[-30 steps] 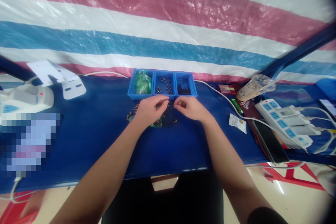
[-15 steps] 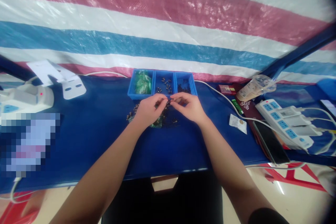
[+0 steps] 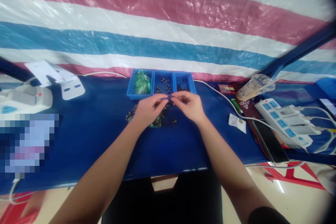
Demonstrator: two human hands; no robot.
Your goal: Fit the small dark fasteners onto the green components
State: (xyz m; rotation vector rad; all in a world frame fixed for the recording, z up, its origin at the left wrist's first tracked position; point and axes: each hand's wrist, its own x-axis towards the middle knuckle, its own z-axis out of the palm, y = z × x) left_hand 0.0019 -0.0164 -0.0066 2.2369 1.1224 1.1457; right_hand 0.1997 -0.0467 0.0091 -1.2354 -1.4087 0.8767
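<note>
Left hand [image 3: 148, 109], right hand [image 3: 189, 105] pinch tiny dark piece [image 3: 169, 97], blurred; knobbly brassy metal bits [image 3: 164, 114] beneath.

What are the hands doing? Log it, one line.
left hand: pinching; right hand: pinching, near left; grip contents: unclear; small parts: beneath hands; blue bins: beyond hands

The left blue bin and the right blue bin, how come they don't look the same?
The left blue bin holds a shiny green bag, but the right blue bin holds small dark pieces. The left bin looks nearly filled by its bag, while the right bin's pieces lie low. Both are blue and open on top, at the two ends of one row.
</note>
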